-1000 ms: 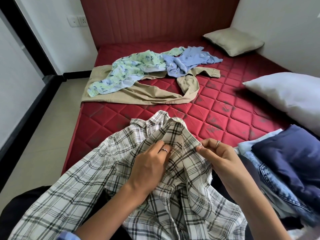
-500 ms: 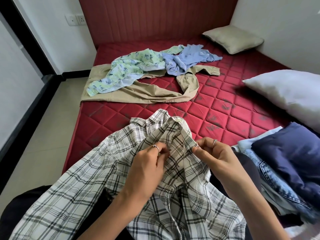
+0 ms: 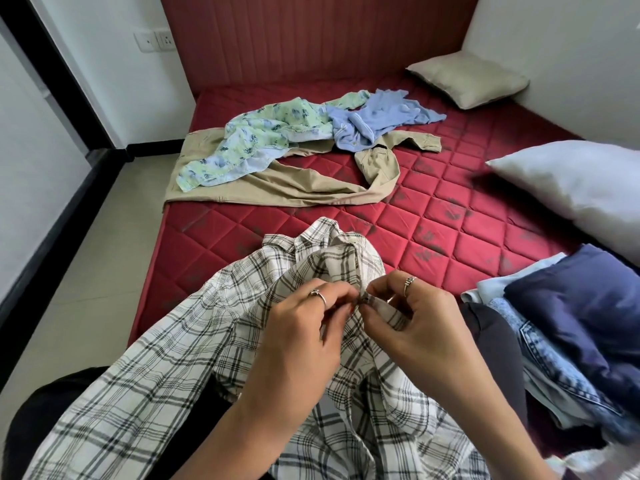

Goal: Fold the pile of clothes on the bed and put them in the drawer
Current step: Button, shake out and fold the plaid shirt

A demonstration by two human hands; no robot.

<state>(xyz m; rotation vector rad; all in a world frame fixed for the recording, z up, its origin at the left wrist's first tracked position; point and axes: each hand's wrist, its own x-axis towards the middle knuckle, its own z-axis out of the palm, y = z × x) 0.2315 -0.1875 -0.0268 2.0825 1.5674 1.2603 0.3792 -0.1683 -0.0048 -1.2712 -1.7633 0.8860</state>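
**Buttoning the plaid shirt before folding**

I had both hands on the plaid shirt (image 3: 214, 358), which lay across my lap with its collar pointing away from me, onto the red mattress (image 3: 433, 244). My left hand (image 3: 298, 344) pinched one front edge of the shirt between thumb and curled fingers; my right hand (image 3: 415, 327) pinched the opposite edge the same way. The two sets of fingertips met, almost touching, just below the collar. Between them sat a small dark item, probably a button, too small to confirm. My judgement: I was closing the front so the shirt would hold its shape when folded flat.

Neither hand was open; both were narrowed to a fine grip on fabric.

Just right of my right hand sat a stack of folded clothes (image 3: 571, 334), with a navy piece on top and denim beneath. I read these as finished items kept near for carrying to the drawer. No drawer was in view.

Well beyond my fingertips, further up the mattress, lay unfolded clothes: tan trousers (image 3: 294, 185) spread flat, a green floral garment (image 3: 256, 140) over them, and a light blue top (image 3: 374, 119) beside it. A white pillow (image 3: 571, 188) lay to the right of my hands, and a beige cushion (image 3: 467, 81) in the far corner.

Estimate: task partly done; three pieces plus this shirt remained.
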